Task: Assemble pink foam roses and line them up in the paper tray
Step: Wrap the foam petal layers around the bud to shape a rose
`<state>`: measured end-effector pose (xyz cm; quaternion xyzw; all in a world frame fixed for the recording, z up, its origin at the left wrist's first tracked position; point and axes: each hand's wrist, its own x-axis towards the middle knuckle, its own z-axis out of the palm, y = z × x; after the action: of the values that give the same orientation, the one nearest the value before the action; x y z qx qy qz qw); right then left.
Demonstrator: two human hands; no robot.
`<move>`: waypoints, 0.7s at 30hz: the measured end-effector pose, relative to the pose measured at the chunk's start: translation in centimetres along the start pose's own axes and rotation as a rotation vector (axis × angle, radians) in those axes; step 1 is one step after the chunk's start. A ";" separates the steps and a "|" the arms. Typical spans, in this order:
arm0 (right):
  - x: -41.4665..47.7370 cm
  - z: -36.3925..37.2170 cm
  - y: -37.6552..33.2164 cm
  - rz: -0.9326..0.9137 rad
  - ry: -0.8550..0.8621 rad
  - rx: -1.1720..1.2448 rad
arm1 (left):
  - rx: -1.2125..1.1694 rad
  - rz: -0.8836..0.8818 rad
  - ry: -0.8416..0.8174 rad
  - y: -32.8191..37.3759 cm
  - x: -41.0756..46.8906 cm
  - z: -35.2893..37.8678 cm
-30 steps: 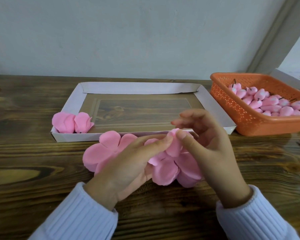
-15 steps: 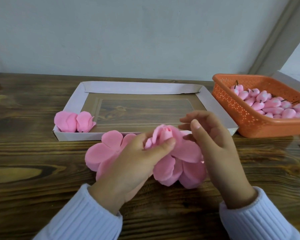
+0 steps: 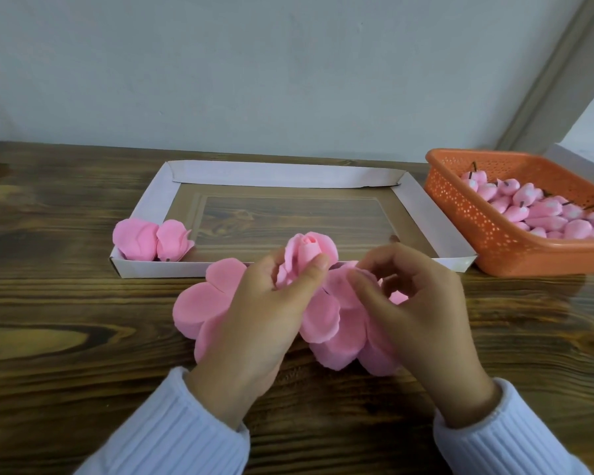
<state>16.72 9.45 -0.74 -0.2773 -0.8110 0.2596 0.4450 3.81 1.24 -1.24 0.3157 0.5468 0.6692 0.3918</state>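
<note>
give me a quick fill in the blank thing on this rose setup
The paper tray holds ___ finished roses.
The pink buds lie in the ___ basket.
The hand gripping the half-built rose is the person's ___ one; the right hand pinches a petal.
Missing: two; orange; left.

Both forearms, in white ribbed sleeves [image 3: 172, 430], reach forward side by side. The left hand [image 3: 264, 323] pinches a rose bud [image 3: 309, 248] upright between thumb and fingers. Just right of it, the slightly blurred right hand [image 3: 422, 313] curls its fingers, thumb and forefinger nipping a petal [image 3: 336, 282].
</note>
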 end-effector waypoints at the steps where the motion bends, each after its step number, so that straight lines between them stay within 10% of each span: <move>1: -0.1 0.0 -0.1 -0.040 0.008 -0.008 | 0.010 0.005 -0.003 -0.1 0.0 0.0; 21: -0.1 -0.1 -0.8 0.046 0.056 0.335 | 0.091 -0.114 -0.300 0.4 -0.4 0.2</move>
<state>16.68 8.79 -0.20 -0.2250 -0.7369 0.3935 0.5015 4.08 0.98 -0.86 0.3979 0.5289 0.5657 0.4918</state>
